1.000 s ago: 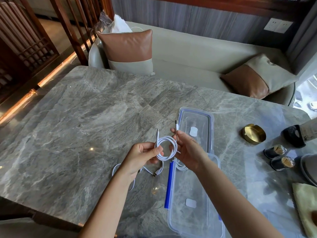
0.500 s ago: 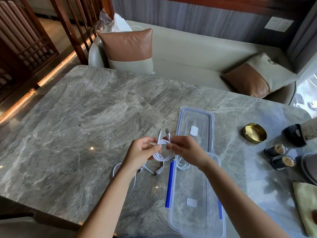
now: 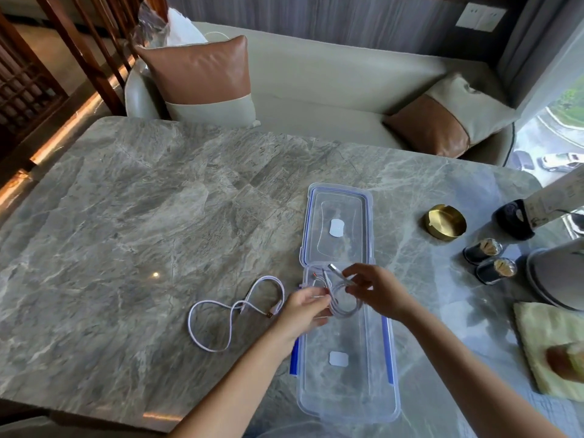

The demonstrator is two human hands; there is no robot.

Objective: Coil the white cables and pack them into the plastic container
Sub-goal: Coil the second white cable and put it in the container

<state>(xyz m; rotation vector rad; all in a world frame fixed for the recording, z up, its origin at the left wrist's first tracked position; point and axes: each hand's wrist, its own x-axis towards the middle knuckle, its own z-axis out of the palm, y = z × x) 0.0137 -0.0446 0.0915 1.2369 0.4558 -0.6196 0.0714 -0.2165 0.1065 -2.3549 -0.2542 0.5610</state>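
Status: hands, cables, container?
Left hand and right hand both pinch coiled cable, over open container. Second cable uncoiled on table, left of container. Nothing blocking.

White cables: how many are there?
2. One coiled white cable, held by left hand and right hand over the clear plastic container; one loose white cable on the grey marble table. More may be hidden.

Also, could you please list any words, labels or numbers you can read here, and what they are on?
None can be read.
Pale wrapper at the right edge: dark print, too blurred to read.
White patches on the plastic container and its lid: apparently blank.
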